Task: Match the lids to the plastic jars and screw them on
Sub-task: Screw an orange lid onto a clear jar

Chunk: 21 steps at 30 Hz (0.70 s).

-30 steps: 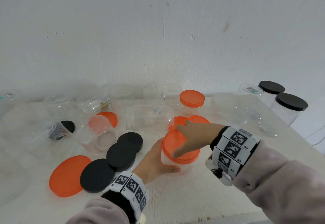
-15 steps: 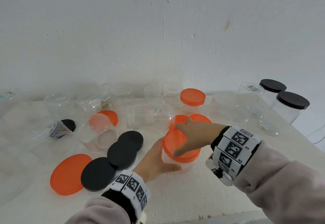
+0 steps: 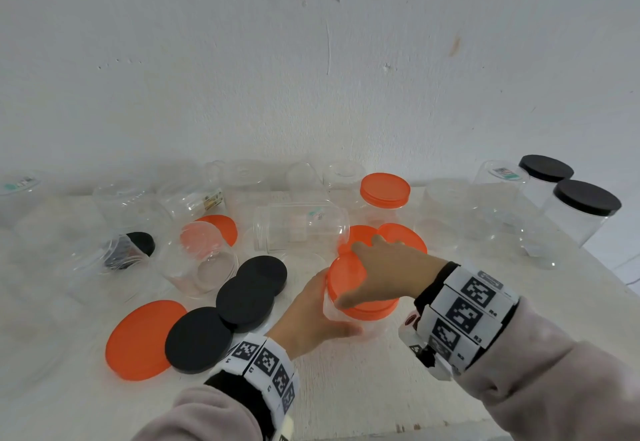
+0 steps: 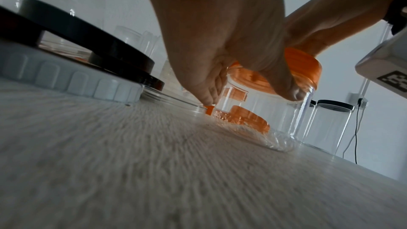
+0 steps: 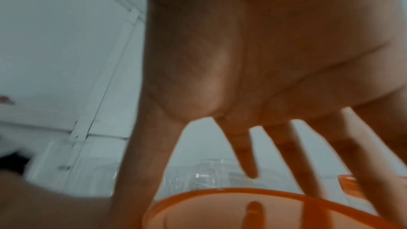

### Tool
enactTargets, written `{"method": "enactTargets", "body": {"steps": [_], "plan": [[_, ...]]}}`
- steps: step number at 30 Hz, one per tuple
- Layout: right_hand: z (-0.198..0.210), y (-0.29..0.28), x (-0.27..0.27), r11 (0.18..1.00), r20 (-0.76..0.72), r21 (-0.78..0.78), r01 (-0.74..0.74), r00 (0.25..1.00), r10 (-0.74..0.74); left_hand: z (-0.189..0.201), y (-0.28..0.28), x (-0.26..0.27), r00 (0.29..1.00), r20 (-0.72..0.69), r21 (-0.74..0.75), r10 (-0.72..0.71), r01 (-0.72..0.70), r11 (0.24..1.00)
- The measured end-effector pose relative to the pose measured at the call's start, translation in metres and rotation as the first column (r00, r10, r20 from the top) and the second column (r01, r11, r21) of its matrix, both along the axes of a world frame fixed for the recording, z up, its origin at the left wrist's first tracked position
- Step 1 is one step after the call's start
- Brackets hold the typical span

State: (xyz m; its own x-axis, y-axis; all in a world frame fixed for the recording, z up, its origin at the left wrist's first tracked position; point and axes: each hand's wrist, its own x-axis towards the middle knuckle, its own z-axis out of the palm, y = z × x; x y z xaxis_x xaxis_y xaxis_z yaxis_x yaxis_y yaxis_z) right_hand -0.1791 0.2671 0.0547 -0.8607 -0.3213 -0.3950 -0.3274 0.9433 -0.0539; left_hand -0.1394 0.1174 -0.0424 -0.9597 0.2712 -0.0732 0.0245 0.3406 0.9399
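A small clear plastic jar (image 3: 332, 314) stands on the white table (image 3: 363, 388) in front of me. My left hand (image 3: 311, 316) grips its side wall from the left; in the left wrist view the thumb (image 4: 286, 90) presses the jar (image 4: 264, 111) just below the cap. An orange lid (image 3: 346, 278) sits on the jar's mouth. My right hand (image 3: 381, 274) lies over it from above, thumb on the near rim and fingers over the far rim. In the right wrist view the spread fingers (image 5: 246, 154) reach down round the orange lid (image 5: 242, 212).
Black lids (image 3: 249, 298) (image 3: 199, 340) and a large orange lid (image 3: 142, 340) lie loose to the left. Two orange lids (image 3: 405, 232) lie behind the jar. Several open clear jars crowd the back, one on its side (image 3: 298, 226). Capped jars (image 3: 585, 205) (image 3: 384, 194) stand behind and right.
My right hand has shifted slightly on the orange lid, fingers reaching a little farther over the back rim. The left hand and the jar stay in place.
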Motion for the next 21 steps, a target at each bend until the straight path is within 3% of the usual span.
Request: {"method": "enactTargets", "body": {"steps": [3, 5, 13, 17, 21], "plan": [[0.005, 0.002, 0.000, 0.995, 0.124, -0.069, -0.074, 0.989, 0.082, 0.001, 0.001, 0.000, 1.000, 0.000, -0.019, 0.006, -0.006, 1.000], [0.005, 0.003, -0.001, 0.990, 0.129, -0.100, -0.098, 0.985, 0.111, 0.001, 0.001, 0.000, 1.000, 0.002, -0.026, 0.002, -0.002, 1.000], [-0.010, 0.000, 0.004, 0.996, -0.072, -0.078, 0.045, 0.996, -0.051, -0.002, 0.000, -0.001, 1.000, -0.004, 0.027, -0.012, 0.013, 1.000], [-0.002, 0.008, 0.003, 0.988, 0.114, -0.150, -0.036, 0.992, 0.054, -0.003, 0.000, -0.002, 1.000, -0.003, -0.004, -0.004, 0.004, 1.000], [-0.001, 0.012, 0.002, 0.976, 0.122, -0.202, -0.079, 0.987, 0.105, -0.003, 0.000, -0.002, 1.000, -0.005, -0.038, 0.010, -0.010, 0.999]]}}
